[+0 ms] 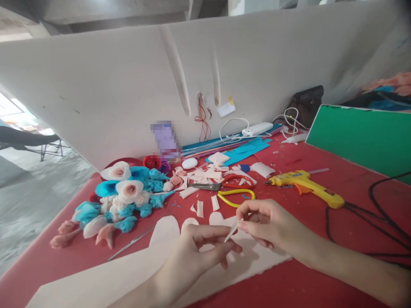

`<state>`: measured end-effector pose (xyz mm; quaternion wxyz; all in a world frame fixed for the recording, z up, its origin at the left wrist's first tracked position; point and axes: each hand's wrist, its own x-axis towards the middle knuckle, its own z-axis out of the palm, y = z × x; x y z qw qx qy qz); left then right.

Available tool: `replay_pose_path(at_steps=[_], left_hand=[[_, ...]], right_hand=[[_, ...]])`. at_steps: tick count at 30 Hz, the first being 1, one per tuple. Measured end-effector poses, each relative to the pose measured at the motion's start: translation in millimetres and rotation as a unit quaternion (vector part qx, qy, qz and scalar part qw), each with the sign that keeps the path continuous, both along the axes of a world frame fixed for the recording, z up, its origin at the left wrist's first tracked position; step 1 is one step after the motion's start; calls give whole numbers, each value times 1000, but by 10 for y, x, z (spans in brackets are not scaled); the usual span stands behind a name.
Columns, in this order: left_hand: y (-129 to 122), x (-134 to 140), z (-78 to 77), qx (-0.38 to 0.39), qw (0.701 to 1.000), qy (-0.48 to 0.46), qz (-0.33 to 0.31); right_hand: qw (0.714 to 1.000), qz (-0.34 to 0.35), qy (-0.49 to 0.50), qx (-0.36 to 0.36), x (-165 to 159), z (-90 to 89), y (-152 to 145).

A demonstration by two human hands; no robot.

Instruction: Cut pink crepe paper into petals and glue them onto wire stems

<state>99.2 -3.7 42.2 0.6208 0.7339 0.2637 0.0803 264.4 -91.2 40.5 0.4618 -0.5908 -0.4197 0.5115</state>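
A small pale strip (231, 232), perhaps rolled paper, slants between my hands. My right hand (269, 224) pinches its upper end between thumb and fingers. At the lower end, my left hand (201, 248) closes thumb and fingers on it. Beneath both hands lies a long cream paper sheet (105, 273). Rounded cream petal pieces (165, 229) lie along its far edge, partly hidden by my left hand. Just beyond my right hand, scissors (236, 197) with one red and one yellow handle rest among cream paper scraps (205, 174).
A heap of blue, white and pink paper flowers (130, 190) is at the left of the red table (321, 273). A yellow glue gun (308, 188) with black cords lies to the right, near a green board (359, 137). A thin metal rod (130, 243) lies front left.
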Motion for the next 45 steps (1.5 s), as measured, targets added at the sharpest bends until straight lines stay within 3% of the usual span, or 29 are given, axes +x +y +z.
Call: replay_pose_path(at_steps=[11,24,31,37,45], left_hand=[[-28,-38,-137,-17,999,-28,25],[-71,12,-319,-153,984,-48,81],[-39,-23,-298,-78,995,-21,66],[-13,-35,-295,-103,993,-38,37],[-49,-26,-312,-125,986,-34,109]], right_hand=[[999,-14,17,-24,-14,-55,14],[998,-14,7,-58,16,-92,27],[998,-12,16,-63,7,-98,47],[998,-11,24,-59,16,-129,35],[998,-8,43,-52,26,-157,31]])
